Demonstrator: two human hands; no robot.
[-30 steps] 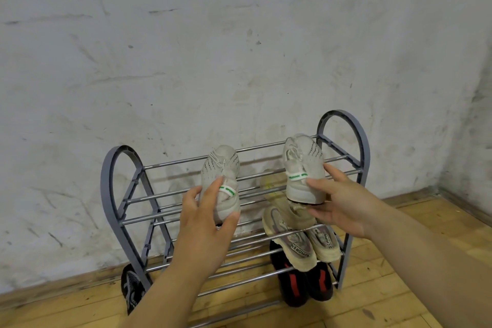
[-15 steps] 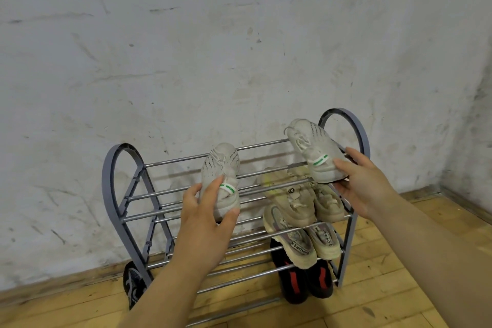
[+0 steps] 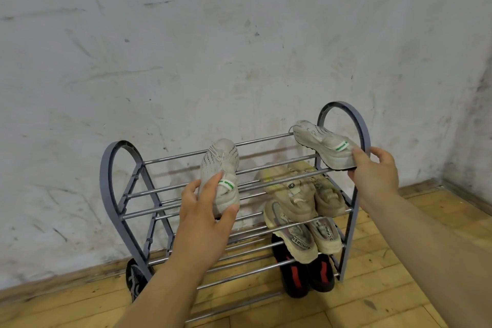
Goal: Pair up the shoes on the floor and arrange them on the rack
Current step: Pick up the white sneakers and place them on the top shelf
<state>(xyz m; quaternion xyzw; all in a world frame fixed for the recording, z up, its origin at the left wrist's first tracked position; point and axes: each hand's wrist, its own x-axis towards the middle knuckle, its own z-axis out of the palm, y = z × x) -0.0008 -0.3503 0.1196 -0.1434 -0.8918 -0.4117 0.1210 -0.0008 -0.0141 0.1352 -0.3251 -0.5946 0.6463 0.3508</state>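
The single head-worn view looks forward and down from close range, facing the wall at 12 o'clock; the rack sits centre-low, with both forearms entering from 6 o'clock.

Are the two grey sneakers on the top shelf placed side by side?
No: the left hand holds one sneaker mid-shelf; the right hand holds the other far away.
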